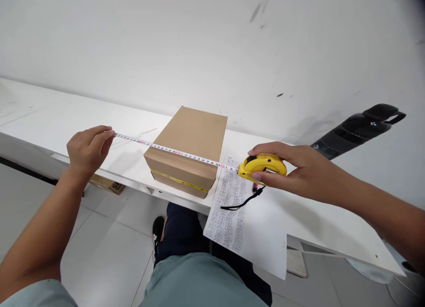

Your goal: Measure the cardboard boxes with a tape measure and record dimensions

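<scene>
My right hand [295, 167] grips the yellow case of a tape measure [279, 166], its black wrist strap dangling over a printed sheet. The white blade [195, 157] is drawn out leftward across the top of a brown cardboard box [195, 125]. At the far end of the blade, my left hand [89, 147] pinches its tip between thumb and fingers, left of the box. A band of yellow tape with markings [179, 181] runs along the box's near side.
The box rests on a narrow white shelf table [66, 108] against a wall. A printed sheet [245, 227] overhangs the table's front edge. Behind my right hand stands a black bottle [355, 130]. Below the table lies a cardboard carton [108, 184].
</scene>
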Tool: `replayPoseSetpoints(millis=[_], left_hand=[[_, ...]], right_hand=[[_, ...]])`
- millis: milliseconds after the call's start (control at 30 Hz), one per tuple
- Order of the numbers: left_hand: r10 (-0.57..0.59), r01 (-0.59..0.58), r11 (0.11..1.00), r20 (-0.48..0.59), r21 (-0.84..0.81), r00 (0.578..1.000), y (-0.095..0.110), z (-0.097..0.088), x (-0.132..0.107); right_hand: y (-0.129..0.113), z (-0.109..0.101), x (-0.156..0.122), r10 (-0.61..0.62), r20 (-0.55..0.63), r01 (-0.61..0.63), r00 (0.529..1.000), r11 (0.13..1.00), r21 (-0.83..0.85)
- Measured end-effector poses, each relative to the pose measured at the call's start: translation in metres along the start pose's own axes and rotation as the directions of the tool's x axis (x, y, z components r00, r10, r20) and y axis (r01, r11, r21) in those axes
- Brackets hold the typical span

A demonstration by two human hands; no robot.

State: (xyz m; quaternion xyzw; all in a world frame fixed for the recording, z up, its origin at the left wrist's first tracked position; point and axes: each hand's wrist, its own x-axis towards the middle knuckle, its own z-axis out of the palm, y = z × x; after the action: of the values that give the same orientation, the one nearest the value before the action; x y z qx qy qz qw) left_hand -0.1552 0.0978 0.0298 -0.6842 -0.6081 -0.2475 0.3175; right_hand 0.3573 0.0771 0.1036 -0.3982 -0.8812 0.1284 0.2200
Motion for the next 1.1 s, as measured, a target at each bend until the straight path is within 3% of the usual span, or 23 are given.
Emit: replayPoseSetpoints(millis=[100, 267, 400, 700, 900, 1100], left_hand=[[0.024, -0.024, 0.999, 0.001, 0.039, 1.000, -0.010, 0.007, -0.004], [0.126, -0.127, 0.992, -0.104, -0.008, 0.987, -0.027, 0.023, -0.013], [0.172, -0.190, 0.979, -0.204, -0.073, 0.964, -0.023, 0.028, -0.016], [0.282, -0.313, 0.914, -0.153, -0.259, 0.947, 0.035, 0.006, -0.004], [0.347, -0.323, 0.830, -0.034, -0.454, 0.937, 0.075, -0.023, 0.003], [0.316, -0.332, 0.901, -0.102, -0.280, 0.943, 0.104, -0.033, -0.007]], right_hand=[[0.011, -0.002, -0.005, 0.002, 0.003, -0.002, 1.000, 1.000, -0.012], [0.019, -0.004, -0.013, 0.009, 0.001, -0.009, 1.000, 1.000, -0.013], [0.020, -0.002, -0.016, -0.013, -0.015, 0.012, 1.000, 0.999, -0.037], [0.013, 0.011, -0.001, -0.056, 0.045, 0.062, 0.997, 0.989, -0.137], [0.011, 0.036, 0.014, -0.126, -0.091, 0.113, 0.988, 0.985, -0.133], [0.009, 0.050, 0.015, -0.173, -0.115, 0.154, 0.978, 0.976, -0.153]])
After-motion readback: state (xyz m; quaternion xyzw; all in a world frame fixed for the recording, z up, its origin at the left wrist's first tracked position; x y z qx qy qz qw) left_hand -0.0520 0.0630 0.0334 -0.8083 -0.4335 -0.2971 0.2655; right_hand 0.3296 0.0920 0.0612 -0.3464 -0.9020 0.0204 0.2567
